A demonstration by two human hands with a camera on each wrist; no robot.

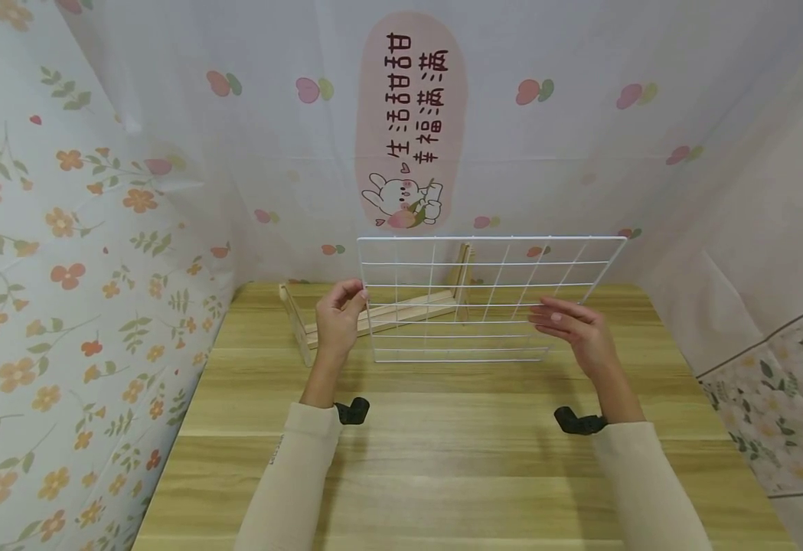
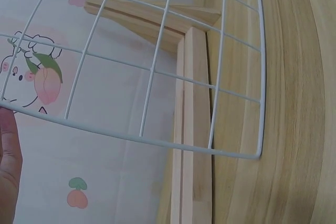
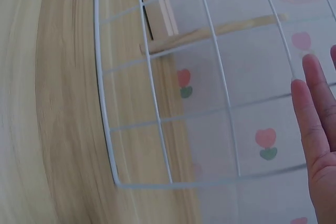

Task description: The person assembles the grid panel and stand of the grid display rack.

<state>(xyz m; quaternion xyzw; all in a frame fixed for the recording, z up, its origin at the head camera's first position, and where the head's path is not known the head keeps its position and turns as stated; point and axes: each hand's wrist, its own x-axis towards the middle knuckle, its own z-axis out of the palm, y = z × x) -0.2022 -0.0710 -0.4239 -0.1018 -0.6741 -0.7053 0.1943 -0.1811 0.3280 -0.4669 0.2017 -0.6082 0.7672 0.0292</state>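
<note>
A white wire grid panel point(image 1: 494, 285) stands tilted above the table, its lower edge nearer the person. My left hand point(image 1: 339, 314) pinches its left edge wire between thumb and fingers; only part of that hand point(image 2: 8, 166) enters the left wrist view. Near the right edge is my right hand point(image 1: 573, 329), its fingers point(image 3: 310, 108) fairly straight and at the wires. Whether they press on the panel is hard to tell. Behind the grid lies a pale wooden stand point(image 1: 408, 312), with a grooved bar point(image 2: 197, 103) and an upright piece at each end.
The wood-grain table point(image 1: 442, 459) extends toward the person. A white curtain point(image 1: 270, 176) with a rabbit print hangs behind it, and a flowered cloth point(image 1: 84, 306) hangs along the left. Black camera mounts point(image 1: 353, 411) sit at both wrists.
</note>
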